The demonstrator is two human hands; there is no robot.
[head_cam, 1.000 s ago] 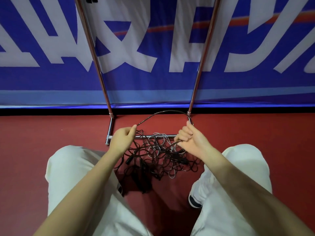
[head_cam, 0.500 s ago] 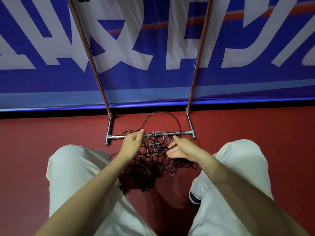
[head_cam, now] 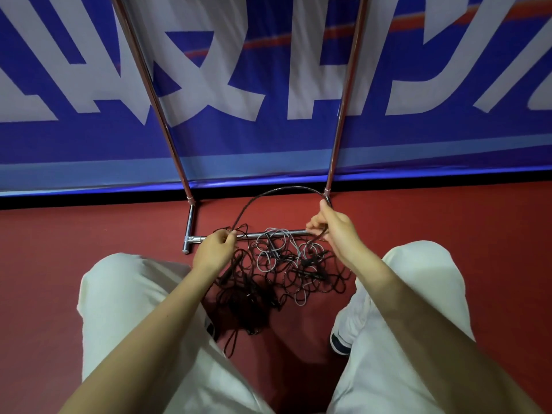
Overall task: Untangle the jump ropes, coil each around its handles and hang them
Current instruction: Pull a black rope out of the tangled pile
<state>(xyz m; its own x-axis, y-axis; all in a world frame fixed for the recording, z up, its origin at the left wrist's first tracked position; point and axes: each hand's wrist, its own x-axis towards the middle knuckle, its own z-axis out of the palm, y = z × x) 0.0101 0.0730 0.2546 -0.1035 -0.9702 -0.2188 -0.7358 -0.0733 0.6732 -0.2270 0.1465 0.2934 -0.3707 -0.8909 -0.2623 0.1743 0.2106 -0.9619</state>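
I see the tangle of jump ropes (head_cam: 280, 273) lying on the red floor (head_cam: 89, 234) between my knees, a loose heap of dark cords with a few pale grey loops (head_cam: 277, 243) threaded through its middle. Slim dark handles (head_cam: 310, 268) lie buried in the right part of the heap, though I cannot tell how many. One dark rope (head_cam: 283, 189) rises out of the pile as an arch, running from my left hand (head_cam: 215, 250) up and over to my right hand (head_cam: 333, 227). My left hand is closed, thumb and forefinger pinching that rope at the near left edge of the heap. My right hand is closed around the other end of the arch, fist raised above the pile, and the rope drops from under it back into the tangle. The heap spreads over the low crossbar (head_cam: 268, 234) of a chrome rack base (head_cam: 188, 231), whose left foot runs back towards the wall. Two thin metal uprights (head_cam: 155, 100) climb from that base and lean apart out of the top of the view. Behind them hangs a blue banner (head_cam: 448, 138) with large white characters. My white trousers (head_cam: 128, 309) frame the pile on both sides, and one shoe (head_cam: 339, 343) shows just beside my right leg.
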